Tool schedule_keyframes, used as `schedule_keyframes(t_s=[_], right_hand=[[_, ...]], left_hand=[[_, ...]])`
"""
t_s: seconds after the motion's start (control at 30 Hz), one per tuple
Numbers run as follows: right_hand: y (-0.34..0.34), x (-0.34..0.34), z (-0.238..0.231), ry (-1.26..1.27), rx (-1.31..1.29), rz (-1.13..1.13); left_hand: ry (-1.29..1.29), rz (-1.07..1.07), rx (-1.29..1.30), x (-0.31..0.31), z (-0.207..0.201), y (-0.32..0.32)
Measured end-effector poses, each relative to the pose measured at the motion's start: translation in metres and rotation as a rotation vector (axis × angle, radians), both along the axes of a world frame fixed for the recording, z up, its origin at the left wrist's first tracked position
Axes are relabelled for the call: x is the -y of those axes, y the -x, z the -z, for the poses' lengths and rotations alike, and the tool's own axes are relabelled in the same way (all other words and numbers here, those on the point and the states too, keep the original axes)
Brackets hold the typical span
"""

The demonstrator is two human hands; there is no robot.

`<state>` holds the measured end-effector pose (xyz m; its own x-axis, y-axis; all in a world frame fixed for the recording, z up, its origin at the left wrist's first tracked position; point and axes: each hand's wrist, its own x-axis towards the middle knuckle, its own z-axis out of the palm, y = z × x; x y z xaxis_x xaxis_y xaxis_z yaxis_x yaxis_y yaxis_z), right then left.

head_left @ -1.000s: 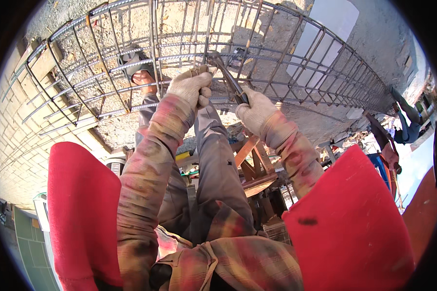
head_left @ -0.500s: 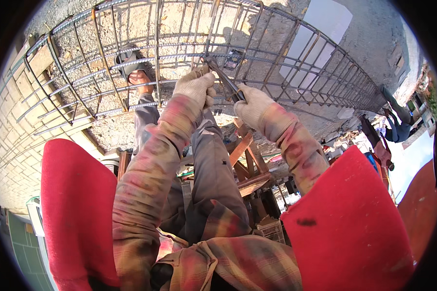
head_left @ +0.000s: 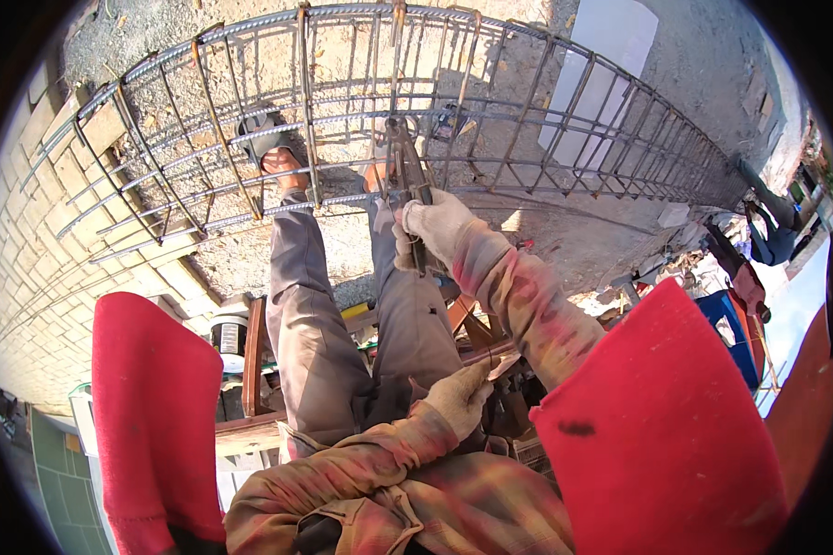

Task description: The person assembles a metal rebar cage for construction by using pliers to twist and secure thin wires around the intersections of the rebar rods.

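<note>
In a white work glove, my right hand [head_left: 440, 227] grips a pair of end-cutting pincers [head_left: 407, 153] by the handles. The jaws of the pincers point away from me, at a crossing of bars on the long steel rebar cage [head_left: 308, 92]. Close to my waist, my gloved left hand [head_left: 458, 400] has its fingers drawn together. A thin tip seems to show by those fingers, but I cannot make out what it is. The cage spans the view from left to far right, made of ribbed long bars and square stirrups.
Paving blocks [head_left: 42, 222] lie at the left, gravel beneath the cage. A pale sheet [head_left: 606, 79] is on the ground beyond it. A wooden frame [head_left: 253, 361] and a white bucket [head_left: 230, 342] stand near my legs. Another person's legs [head_left: 768, 222] show at the far right.
My left hand has let go at the cage and come back to my waist. My right hand has moved left with the pincers, which now point straighter ahead.
</note>
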<state>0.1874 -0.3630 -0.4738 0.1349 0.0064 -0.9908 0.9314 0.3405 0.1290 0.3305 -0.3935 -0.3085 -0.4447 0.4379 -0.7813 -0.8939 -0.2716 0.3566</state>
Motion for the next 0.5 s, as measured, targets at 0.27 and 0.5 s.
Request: schedule_keyframes(t_s=[0.27, 0.5], right_hand=[[-0.073, 0.005, 0.050, -0.136, -0.278, 0.106], [0.000, -0.034, 0.013, 0.468, 0.420, 0.677]], left_hand=[[0.004, 0.320, -0.018, 0.143, -0.021, 0.000], [0.034, 0.425, -0.455, 0.151, -0.034, 0.024]])
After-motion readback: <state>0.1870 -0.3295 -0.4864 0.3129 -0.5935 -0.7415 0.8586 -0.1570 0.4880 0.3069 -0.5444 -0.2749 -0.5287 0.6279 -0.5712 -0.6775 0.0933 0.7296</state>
